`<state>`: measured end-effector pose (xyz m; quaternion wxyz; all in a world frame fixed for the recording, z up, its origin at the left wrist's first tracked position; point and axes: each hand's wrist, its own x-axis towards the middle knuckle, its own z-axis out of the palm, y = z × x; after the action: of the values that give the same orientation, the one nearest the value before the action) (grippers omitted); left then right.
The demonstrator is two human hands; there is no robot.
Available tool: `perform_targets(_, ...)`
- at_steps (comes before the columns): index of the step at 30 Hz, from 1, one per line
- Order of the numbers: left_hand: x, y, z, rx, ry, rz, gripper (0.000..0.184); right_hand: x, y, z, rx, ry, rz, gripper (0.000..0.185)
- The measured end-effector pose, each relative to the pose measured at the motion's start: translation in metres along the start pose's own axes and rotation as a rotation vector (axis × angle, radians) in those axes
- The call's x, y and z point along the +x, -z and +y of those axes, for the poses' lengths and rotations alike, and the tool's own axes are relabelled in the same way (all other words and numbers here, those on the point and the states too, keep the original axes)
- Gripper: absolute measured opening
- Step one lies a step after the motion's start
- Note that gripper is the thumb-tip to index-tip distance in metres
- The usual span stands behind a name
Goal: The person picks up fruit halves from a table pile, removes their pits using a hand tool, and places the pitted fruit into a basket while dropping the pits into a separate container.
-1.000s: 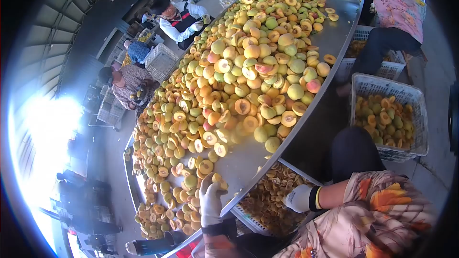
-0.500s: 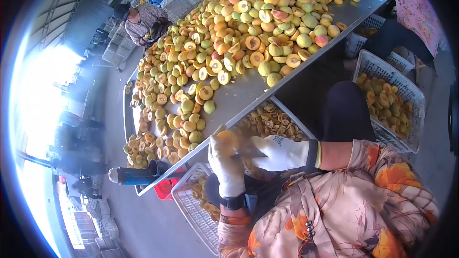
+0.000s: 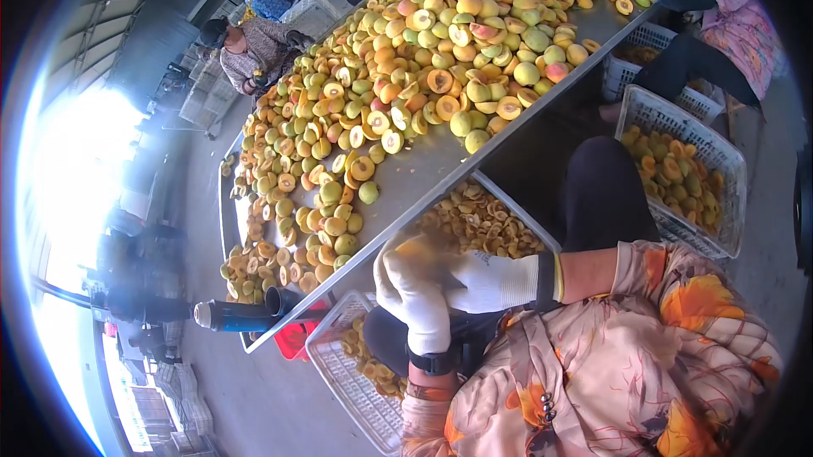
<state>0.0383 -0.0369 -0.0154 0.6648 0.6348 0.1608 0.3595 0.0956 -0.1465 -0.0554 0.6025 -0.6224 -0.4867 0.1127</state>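
"What is seen at the left?"

"A blue flask [image 3: 241,315] is placed beside the left end of the metal table [image 3: 415,171], and past its far side a co-worker in a patterned top [image 3: 254,49] is seen. On the near side, a white crate [image 3: 360,398] is partly filled with fruit pieces."

"And the hands?"

"They have just been brought together. The left hand [image 3: 415,300], seen over the table a second ago, has been drawn back to the near side, just beside the edge. Between the fingertips a piece of fruit [image 3: 415,245] appears to be gripped, though its outline is blurred."

"How is the right hand [image 3: 500,279] set?"

"It is pressed close against the left, its fingers blurred; whether anything is held in it cannot be told. White gloves are worn on both."

"What is meant by that change?"

"The fruit is now handled between the two hands, apart from the heap of halved fruit [image 3: 439,82] spread along the table."

"And farther right?"

"Under the table's edge a bin [image 3: 527,215] is loaded with brownish pieces [image 3: 487,224]. At the right a crate [image 3: 690,131] is filled with larger pieces, and beyond it a co-worker in pink floral cloth [image 3: 741,4] is seen."
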Motion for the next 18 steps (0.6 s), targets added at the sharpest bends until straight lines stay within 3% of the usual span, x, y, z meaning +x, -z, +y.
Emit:
perform_targets(5, 0.014, 0.001, 0.002, -0.007, 0.015, -0.094, 0.050, 0.010, 0.005, 0.007, 0.094, 0.125, -0.006, 0.033)
perform_targets(7, 0.020, 0.002, -0.008, -0.017, 0.030, -0.095, 0.053, 0.012, 0.013, 0.011, 0.259, -0.059, -0.162, 0.031)
perform_targets(10, 0.024, -0.001, -0.011, -0.016, 0.063, -0.121, 0.058, 0.015, 0.037, -0.009, 0.624, -0.539, -0.470, 0.024)
perform_targets(14, 0.027, 0.000, -0.018, -0.134, 0.198, -0.147, 0.062, 0.015, 0.050, -0.014, 1.109, -0.709, -0.590, 0.012)
perform_targets(16, 0.031, 0.003, -0.010, -0.233, 0.273, -0.041, 0.062, 0.017, 0.056, -0.012, 1.288, -0.748, -0.720, 0.011)
perform_targets(18, 0.037, 0.022, -0.003, -0.226, 0.314, 0.120, 0.062, 0.017, 0.058, -0.001, 1.024, -0.741, -0.782, 0.018)
